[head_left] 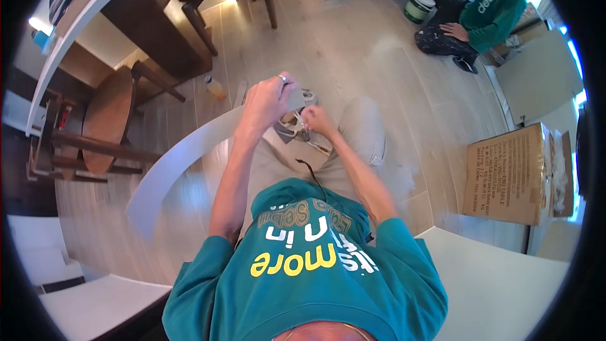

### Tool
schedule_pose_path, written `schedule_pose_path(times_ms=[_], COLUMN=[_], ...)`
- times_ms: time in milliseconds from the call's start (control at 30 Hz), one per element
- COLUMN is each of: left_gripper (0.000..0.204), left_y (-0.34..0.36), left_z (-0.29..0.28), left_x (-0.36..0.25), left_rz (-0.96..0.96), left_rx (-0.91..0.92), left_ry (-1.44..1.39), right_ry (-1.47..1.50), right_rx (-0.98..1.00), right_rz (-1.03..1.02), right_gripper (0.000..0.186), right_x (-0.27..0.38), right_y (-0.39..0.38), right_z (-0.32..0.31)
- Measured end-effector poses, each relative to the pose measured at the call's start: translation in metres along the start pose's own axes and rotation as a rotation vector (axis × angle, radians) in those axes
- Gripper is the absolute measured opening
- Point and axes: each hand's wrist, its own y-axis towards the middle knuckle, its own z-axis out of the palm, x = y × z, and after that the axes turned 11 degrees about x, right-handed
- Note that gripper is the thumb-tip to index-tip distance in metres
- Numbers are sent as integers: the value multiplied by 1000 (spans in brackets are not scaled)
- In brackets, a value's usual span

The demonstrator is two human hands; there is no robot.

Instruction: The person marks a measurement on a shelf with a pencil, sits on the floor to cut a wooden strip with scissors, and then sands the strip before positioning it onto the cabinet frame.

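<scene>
My left hand [265,101], fingers closed, grips the upper end of a long, flexible white strip [189,150], which curves down to the floor at my left. My right hand [315,119] is closed just below and right of it, on something small that I cannot make out. Close beneath both hands, between my legs, lies a jumble of tools [290,131], partly hidden by my hands.
Wooden chairs [107,123] are at left, under and beside a white counter [88,9]; a bottle [214,88] stands on the floor. A co-worker [486,19] sits back right by a bucket [418,6]. A cardboard box [505,173] and panel [536,82] are at right.
</scene>
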Motion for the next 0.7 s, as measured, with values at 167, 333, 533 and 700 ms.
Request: schedule_pose_path(times_ms=[167, 333, 533, 700], left_gripper=[16, 21, 19, 33], left_y=[-43, -82, -51, -39], left_z=[36, 86, 92, 86], left_x=[47, 81, 57, 97], left_rz=[-144, -217, -189, -238], left_rx=[76, 20, 6, 183], left_ry=[4, -42, -422, -460], right_ry=[549, 388, 586, 465], right_rx=[43, 18, 133, 173], right_rz=[-66, -177, -154, -250], right_gripper=[21, 16, 22, 21], right_x=[132, 84, 84, 99], right_y=[-77, -63, -68, -48], right_z=[17, 54, 19, 17])
